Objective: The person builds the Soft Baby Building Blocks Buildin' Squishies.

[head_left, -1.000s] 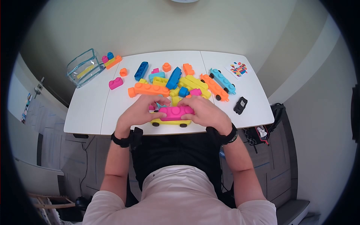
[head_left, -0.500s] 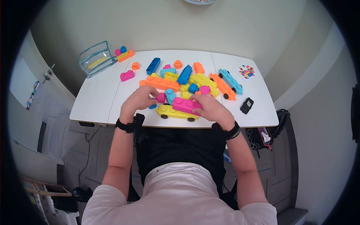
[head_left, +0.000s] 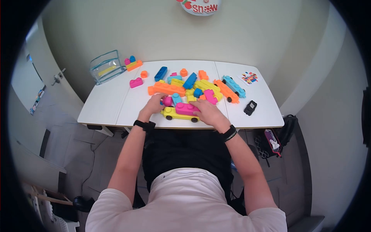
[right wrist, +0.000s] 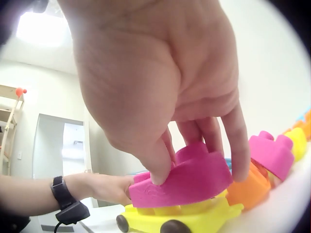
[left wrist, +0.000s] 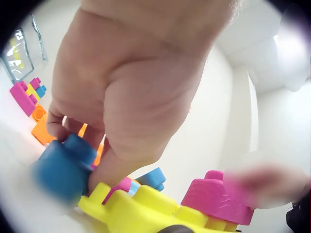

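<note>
Fingers of my right hand are clamped on the long pink block, thumb on the near side and the other fingers over the far side. Directly under that hand, the block sits on the studs of the yellow wheeled base, over its right-hand part; whether it is pressed fully home I cannot tell. My left hand is closed on a blue block, pinched between thumb and fingers just beside the base's left end. To the right of the left hand I have a small pink block and a light-blue block, with a long orange block beyond them. Past the right hand's fingers lie an orange block and a studded pink block. Farther off to its right, across the white bench, are the orange wheeled base, the light-blue wheeled base and a small black object. Well beyond the left hand, to its left, stands a clear bag.
</note>
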Demonstrator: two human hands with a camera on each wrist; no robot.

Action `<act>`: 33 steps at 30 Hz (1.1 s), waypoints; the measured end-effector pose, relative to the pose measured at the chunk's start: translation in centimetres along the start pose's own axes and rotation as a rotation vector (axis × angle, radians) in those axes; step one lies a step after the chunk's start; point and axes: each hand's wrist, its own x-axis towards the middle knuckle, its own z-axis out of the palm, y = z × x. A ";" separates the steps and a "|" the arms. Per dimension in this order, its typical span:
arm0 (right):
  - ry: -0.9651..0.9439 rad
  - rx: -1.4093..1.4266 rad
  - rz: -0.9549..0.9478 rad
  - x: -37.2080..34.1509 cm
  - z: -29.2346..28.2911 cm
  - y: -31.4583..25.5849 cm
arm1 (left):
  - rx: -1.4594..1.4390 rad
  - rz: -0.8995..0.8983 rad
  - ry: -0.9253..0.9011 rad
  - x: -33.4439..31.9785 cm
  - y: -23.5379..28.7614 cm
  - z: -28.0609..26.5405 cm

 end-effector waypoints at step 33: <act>0.139 -0.081 -0.050 -0.5 3.2 -0.1 | -0.313 0.107 -0.120 -2.7 6.8 -6.9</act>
